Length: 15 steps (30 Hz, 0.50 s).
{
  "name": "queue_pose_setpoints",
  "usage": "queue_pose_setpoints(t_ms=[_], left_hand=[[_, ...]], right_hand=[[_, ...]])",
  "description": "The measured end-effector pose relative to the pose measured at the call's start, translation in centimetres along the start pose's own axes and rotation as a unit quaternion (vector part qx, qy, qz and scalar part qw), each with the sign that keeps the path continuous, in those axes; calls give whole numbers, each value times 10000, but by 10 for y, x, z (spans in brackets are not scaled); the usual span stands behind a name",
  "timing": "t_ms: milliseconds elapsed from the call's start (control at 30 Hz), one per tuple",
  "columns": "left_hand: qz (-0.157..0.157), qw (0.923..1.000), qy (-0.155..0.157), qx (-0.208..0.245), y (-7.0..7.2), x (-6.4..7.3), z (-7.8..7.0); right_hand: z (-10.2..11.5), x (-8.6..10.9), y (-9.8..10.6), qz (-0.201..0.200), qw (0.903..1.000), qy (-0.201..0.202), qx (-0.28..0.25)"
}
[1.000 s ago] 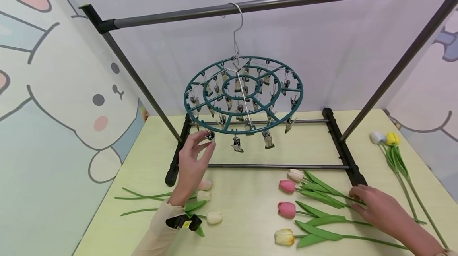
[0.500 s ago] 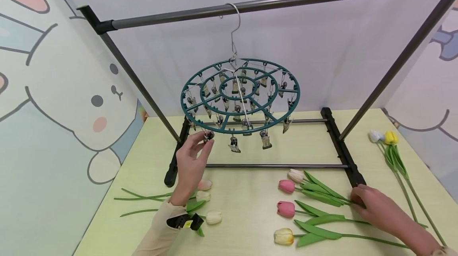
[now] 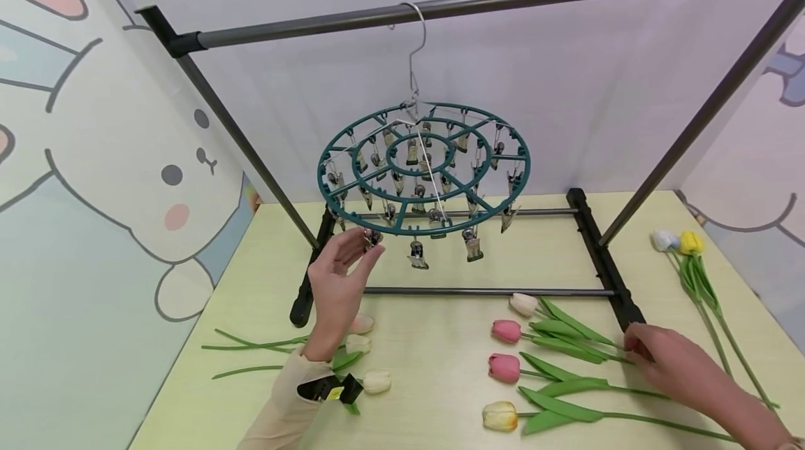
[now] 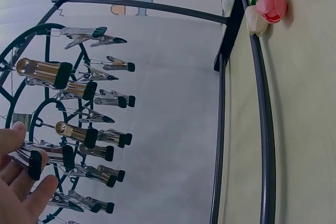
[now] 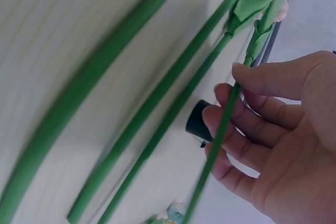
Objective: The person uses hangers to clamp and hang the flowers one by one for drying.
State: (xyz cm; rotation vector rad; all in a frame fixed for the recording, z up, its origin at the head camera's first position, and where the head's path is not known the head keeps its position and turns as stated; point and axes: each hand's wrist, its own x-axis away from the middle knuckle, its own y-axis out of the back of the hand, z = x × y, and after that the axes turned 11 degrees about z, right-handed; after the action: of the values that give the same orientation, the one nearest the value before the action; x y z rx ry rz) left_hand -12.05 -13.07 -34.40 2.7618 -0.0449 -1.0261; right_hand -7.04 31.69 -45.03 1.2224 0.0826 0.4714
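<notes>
A round green drying hanger (image 3: 424, 230) with several metal clips hangs by its hook from a dark rail. At its front left, my left hand (image 3: 336, 282) pinches one clip (image 3: 372, 239) between thumb and fingers; the left wrist view shows that clip's dark tip (image 4: 35, 165) among the fingers. Low on the right, my right hand (image 3: 682, 369) holds the stem of a pale tulip (image 3: 523, 305). Seen from the right wrist, thumb and fingertips pinch the green stem (image 5: 223, 124). Two pink tulips (image 3: 504, 368) and a yellowish one (image 3: 500, 416) lie close by.
The dark stand's top rail (image 3: 302, 27) spans above, and its lower bar (image 3: 465, 291) crosses close over the table (image 3: 434, 366). Pale tulips (image 3: 377, 381) lie under my left forearm. A yellow tulip (image 3: 691, 243) and a whitish one lie at the far right.
My right hand has shifted slightly right, and the pale tulip's head has moved a little up and right in the view. The left hand stays at the same clip.
</notes>
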Motion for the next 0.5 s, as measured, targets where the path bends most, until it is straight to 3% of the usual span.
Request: queue_pose_setpoints(t_ms=[133,267,500], left_hand=[[-139,9998,-130,58,0,0,0],[-171,9993,-275,194,1,3,10],[-131,9982,-440,388,2,5,18]], right_hand=[[5,3,9,-546,9980,199,241],[11,6,17,-1103,9918,403,501],[27,14,32,-1687,9813,198,909]])
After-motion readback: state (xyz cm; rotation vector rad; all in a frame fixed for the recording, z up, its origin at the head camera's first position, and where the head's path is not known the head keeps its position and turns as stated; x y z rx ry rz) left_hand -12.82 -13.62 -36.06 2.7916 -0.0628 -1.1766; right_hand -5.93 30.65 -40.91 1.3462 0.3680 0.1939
